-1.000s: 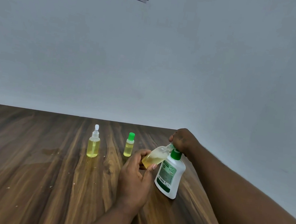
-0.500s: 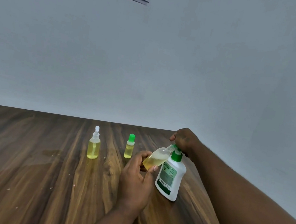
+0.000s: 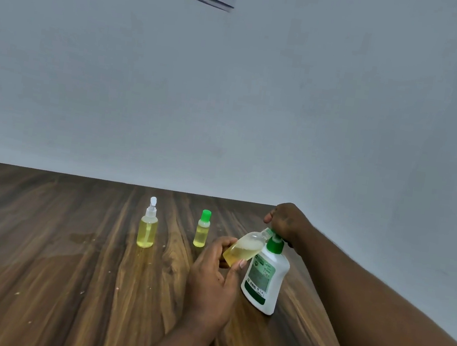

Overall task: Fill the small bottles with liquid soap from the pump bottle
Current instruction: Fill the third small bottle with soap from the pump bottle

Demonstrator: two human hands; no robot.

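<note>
Tilting in the left hand (image 3: 214, 282), clamped between thumb and fingers: small open bottle (image 3: 244, 249), partly filled yellow, mouth at the spout of the pump bottle (image 3: 265, 279); right hand (image 3: 285, 220) closed over the green pump head; spray bottle (image 3: 148, 224) and green-capped bottle (image 3: 202, 229) upright on the wooden table (image 3: 35, 263), left of both hands.

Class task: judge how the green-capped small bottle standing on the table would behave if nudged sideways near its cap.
The green-capped bottle looks tall and narrow on a small base, so it would probably tip rather than slide. Yellow liquid nearly fills it, which likely steadies it a little. Being round, it may roll across the smooth wooden table once down.
</note>
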